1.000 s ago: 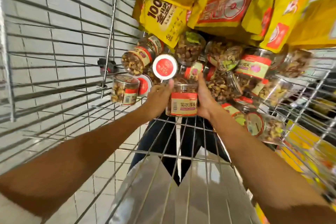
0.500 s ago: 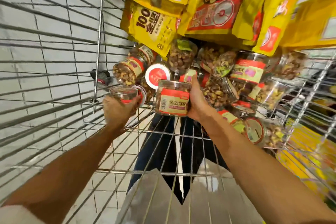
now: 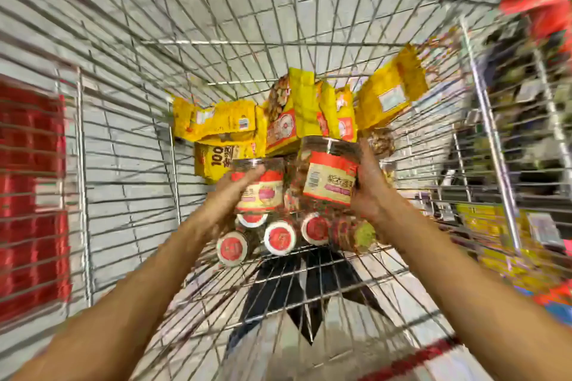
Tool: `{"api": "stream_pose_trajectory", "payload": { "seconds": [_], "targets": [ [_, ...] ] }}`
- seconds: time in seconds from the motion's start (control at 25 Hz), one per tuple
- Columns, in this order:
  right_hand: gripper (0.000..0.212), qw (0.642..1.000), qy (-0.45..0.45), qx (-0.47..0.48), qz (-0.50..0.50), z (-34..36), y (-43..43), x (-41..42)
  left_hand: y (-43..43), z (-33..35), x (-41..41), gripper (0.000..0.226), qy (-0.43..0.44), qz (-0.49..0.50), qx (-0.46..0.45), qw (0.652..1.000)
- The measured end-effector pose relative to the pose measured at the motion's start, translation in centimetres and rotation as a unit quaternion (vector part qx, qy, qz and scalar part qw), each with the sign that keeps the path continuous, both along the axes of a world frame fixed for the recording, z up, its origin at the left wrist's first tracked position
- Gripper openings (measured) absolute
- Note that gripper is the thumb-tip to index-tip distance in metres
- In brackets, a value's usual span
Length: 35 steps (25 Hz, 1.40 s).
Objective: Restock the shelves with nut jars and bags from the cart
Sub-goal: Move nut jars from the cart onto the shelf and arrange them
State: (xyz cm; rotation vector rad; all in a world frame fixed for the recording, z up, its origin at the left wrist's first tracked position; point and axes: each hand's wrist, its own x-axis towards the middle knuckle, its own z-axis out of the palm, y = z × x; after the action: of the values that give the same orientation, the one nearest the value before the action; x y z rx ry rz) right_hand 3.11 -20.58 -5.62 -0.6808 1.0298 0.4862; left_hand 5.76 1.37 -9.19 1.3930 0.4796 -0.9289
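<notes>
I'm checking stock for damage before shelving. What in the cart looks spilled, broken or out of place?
Nothing looks spilled or broken. The loose jars lie on their sides on the cart floor and the yellow bags are heaped crookedly behind them. Each hand holds a closed jar. Motion blur hides fine damage.

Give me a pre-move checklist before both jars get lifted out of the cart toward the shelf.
1. Left hand wrapped around the left jar: ok.
2. Right hand holding the right jar: ok.
3. Both jars raised off the loose jars on the cart floor: ok.
4. Lids seated on the held jars: cannot tell, blurred.
5. Yellow bags behind, clear of the hands: ok.
6. Shelf space free: cannot tell, shelves blurred.
</notes>
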Motion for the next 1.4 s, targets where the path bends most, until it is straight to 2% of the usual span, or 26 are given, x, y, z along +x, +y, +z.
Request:
{"api": "stream_pose_trajectory", "payload": {
  "seconds": [0.16,0.28,0.44,0.56,0.68,0.76,0.88,0.96,1.0,1.08,1.2,1.32,1.4],
  "targets": [
    [0.069,0.973,-0.114,0.036,-0.197,6.9,-5.6,-6.8,-7.1,9.0,1.0,0.083,-0.074,-0.087,-0.109,0.988],
    [0.057,0.937,-0.169,0.015,-0.305,10.9,-8.8,-13.3,-13.8,14.3,-1.1,0.068,-0.081,-0.153,-0.215,0.961],
    [0.048,0.869,-0.255,-0.042,-0.421,15.3,-12.6,-23.4,-23.2,19.3,-7.6,0.066,-0.054,-0.27,-0.307,0.911],
    [0.042,0.836,-0.251,-0.084,-0.481,16.7,-15.2,-30.6,-29.1,20.5,-13.9,0.049,-0.042,-0.331,-0.327,0.884],
    [0.043,0.82,-0.211,-0.127,-0.517,17.5,-18.7,-37.0,-34.4,20.6,-19.9,0.055,-0.005,-0.36,-0.325,0.874],
    [0.049,0.82,-0.209,-0.141,-0.514,18.3,-21.3,-40.6,-37.4,20.3,-23.4,0.065,0.021,-0.36,-0.321,0.876],
    [0.035,0.83,-0.212,-0.138,-0.498,18.5,-25.0,-44.3,-41.5,19.4,-27.1,0.059,0.028,-0.341,-0.338,0.877],
    [0.051,0.828,-0.195,-0.131,-0.509,17.4,-27.6,-45.1,-43.9,18.8,-28.4,0.05,0.009,-0.334,-0.338,0.88],
    [0.055,0.827,-0.192,-0.127,-0.513,16.8,-29.1,-45.2,-45.5,18.4,-28.8,0.047,-0.012,-0.334,-0.333,0.882],
    [0.046,0.825,-0.175,-0.126,-0.523,15.5,-31.7,-44.5,-48.9,17.6,-29.2,0.049,-0.054,-0.316,-0.307,0.896],
    [0.047,0.815,-0.143,-0.145,-0.542,12.1,-35.4,-43.2,-54.3,15.3,-28.8,0.072,-0.122,-0.272,-0.284,0.911],
    [0.054,0.793,-0.152,-0.13,-0.576,9.0,-37.3,-42.6,-58.1,12.4,-28.4,0.052,-0.205,-0.225,-0.287,0.908],
    [0.057,0.779,-0.143,-0.13,-0.596,7.3,-37.7,-42.3,-60.2,10.6,-28.4,0.048,-0.303,-0.179,-0.27,0.896]
  ]
}}
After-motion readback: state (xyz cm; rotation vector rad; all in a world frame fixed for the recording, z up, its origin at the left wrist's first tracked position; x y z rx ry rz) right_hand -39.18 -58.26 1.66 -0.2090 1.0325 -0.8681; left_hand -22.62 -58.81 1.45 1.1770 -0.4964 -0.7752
